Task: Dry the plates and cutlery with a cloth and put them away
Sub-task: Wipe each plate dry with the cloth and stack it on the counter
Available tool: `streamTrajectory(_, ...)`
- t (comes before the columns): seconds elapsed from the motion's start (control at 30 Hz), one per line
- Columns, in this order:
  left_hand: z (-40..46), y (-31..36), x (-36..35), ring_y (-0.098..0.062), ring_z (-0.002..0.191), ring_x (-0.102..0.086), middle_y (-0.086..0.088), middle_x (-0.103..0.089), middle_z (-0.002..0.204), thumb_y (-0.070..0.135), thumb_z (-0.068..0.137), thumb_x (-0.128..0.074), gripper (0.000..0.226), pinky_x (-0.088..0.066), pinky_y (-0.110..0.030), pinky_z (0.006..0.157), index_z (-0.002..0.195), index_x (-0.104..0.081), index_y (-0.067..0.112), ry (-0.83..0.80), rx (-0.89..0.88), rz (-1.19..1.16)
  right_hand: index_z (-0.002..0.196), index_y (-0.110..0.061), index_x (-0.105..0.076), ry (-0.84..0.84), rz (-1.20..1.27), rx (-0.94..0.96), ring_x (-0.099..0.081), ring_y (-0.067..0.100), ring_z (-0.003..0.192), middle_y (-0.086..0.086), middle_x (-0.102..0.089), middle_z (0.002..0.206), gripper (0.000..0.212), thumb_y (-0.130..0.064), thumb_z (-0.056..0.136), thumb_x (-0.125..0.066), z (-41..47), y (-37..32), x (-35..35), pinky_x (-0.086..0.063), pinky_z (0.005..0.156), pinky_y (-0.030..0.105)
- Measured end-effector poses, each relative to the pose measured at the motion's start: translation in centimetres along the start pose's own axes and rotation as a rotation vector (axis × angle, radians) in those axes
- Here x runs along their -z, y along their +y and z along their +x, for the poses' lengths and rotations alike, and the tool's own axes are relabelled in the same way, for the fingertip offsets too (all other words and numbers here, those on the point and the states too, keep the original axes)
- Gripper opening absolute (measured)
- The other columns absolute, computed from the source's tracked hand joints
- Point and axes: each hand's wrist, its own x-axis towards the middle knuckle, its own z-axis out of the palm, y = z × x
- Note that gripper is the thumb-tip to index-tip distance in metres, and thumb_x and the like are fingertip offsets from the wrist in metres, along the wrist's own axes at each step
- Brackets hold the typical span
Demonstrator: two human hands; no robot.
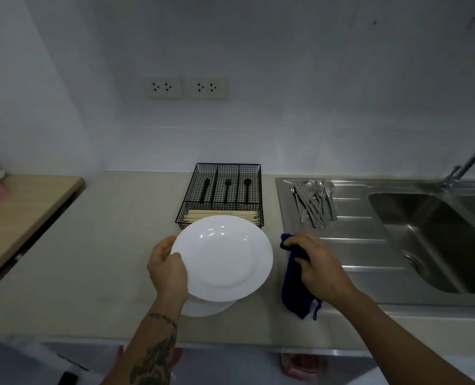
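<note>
Single view only: head-worn wide-angle camera, standing height, facing forward and down at beige countertop (97,245). Close range: both forearms enter from bottom edge. White tiled wall (286,79) fills upper half. Stainless steel sink (425,240) at right edge. Strong barrel distortion at margins. No second view for overlap.

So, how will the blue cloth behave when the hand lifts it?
The blue cloth will probably be floppy: it already hangs in folds from the right hand. It looks thin, so likely light, and should drape over the plate.
</note>
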Motion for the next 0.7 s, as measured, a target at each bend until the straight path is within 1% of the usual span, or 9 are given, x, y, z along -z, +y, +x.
streamTrajectory(0.13, 1.0, -1.1, 1.1, -0.022, 0.093, -0.063, -0.001, -0.068, 0.104, -0.005, 0.084, -0.044, 0.042, -0.05, -0.025, 0.068, 0.112, -0.069, 0.015, 0.033, -0.038, 0.055, 0.111, -0.024, -0.061, -0.038, 0.046, -0.095, -0.05, 0.009, 0.101, -0.007, -0.055, 0.111, 0.043, 0.009, 0.084, -0.058, -0.4, 0.2, -0.2, -0.032, 0.082, 0.0)
streamTrajectory(0.27, 1.7, -2.2, 2.1, -0.024, 0.097, -0.063, -0.003, -0.068, 0.108, -0.004, 0.082, -0.044, 0.042, -0.053, -0.031, 0.073, 0.109, -0.069, 0.018, 0.076, -0.032, 0.089, 0.114, -0.025, -0.058, -0.124, 0.054, -0.19, -0.05, 0.009, 0.102, -0.007, -0.054, 0.113, 0.044, 0.008, 0.085, -0.057, -0.4, 0.3, -1.2, -0.033, 0.077, 0.0)
streamTrajectory(0.37, 2.0, -2.6, 2.6, -0.022, 0.095, -0.062, -0.003, -0.067, 0.109, -0.004, 0.083, -0.044, 0.042, -0.052, -0.028, 0.069, 0.107, -0.069, 0.018, 0.094, -0.038, 0.094, 0.116, -0.025, -0.056, -0.202, 0.054, -0.243, -0.05, 0.012, 0.105, -0.005, -0.054, 0.114, 0.046, 0.008, 0.084, -0.054, -0.4, 0.3, -2.5, -0.037, 0.077, 0.006)
streamTrajectory(0.43, 2.2, -2.6, 2.6, -0.023, 0.097, -0.062, -0.003, -0.067, 0.11, -0.004, 0.083, -0.044, 0.042, -0.054, -0.031, 0.073, 0.106, -0.069, 0.019, 0.098, -0.054, 0.116, 0.117, -0.023, -0.056, -0.238, 0.026, -0.252, -0.051, 0.015, 0.107, -0.003, -0.053, 0.116, 0.047, 0.008, 0.083, -0.054, -0.1, 0.2, -3.3, -0.036, 0.082, 0.011)
streamTrajectory(0.53, 2.4, -2.5, 2.6, -0.024, 0.099, -0.061, -0.002, -0.067, 0.109, -0.008, 0.081, -0.043, 0.044, -0.053, -0.034, 0.082, 0.103, -0.069, 0.019, 0.11, -0.115, 0.183, 0.124, -0.02, -0.054, -0.267, -0.048, -0.275, -0.05, 0.018, 0.11, 0.0, -0.052, 0.123, 0.047, 0.002, 0.083, -0.054, 1.0, -0.1, -4.2, -0.039, 0.091, 0.023)
streamTrajectory(0.63, 2.4, -2.6, 2.6, -0.022, 0.098, -0.06, -0.002, -0.065, 0.107, -0.011, 0.08, -0.044, 0.044, -0.051, -0.032, 0.083, 0.103, -0.068, 0.017, 0.125, -0.183, 0.257, 0.131, -0.019, -0.051, -0.276, -0.137, -0.282, -0.047, 0.024, 0.115, 0.004, -0.047, 0.13, 0.048, -0.005, 0.084, -0.055, 2.0, -0.2, -5.2, -0.042, 0.1, 0.035)
streamTrajectory(0.7, 2.4, -2.8, 2.8, -0.022, 0.097, -0.06, -0.001, -0.065, 0.105, -0.011, 0.081, -0.045, 0.043, -0.054, -0.035, 0.083, 0.102, -0.068, 0.017, 0.124, -0.197, 0.275, 0.135, -0.019, -0.047, -0.295, -0.172, -0.286, -0.043, 0.026, 0.12, 0.006, -0.043, 0.135, 0.05, -0.008, 0.086, -0.054, 2.3, -0.3, -5.9, -0.039, 0.103, 0.037)
